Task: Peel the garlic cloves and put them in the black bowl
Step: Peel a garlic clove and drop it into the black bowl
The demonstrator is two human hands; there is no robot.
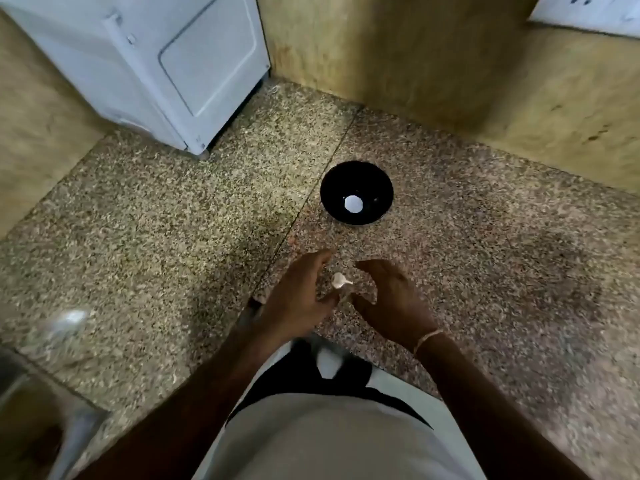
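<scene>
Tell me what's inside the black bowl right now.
The black bowl shows only a bright white spot at its bottom, likely glare. No peeled clove is visible; the near inner wall is hidden by the rim.

A garlic clove [341,280] lies on the desk [485,271] near its front edge, between the left hand [299,299] and the right hand [391,299]. The bowl [356,174] stands behind them, farther back on the desk. An appliance [156,71] stands at the back left, against the wall [415,57].
</scene>
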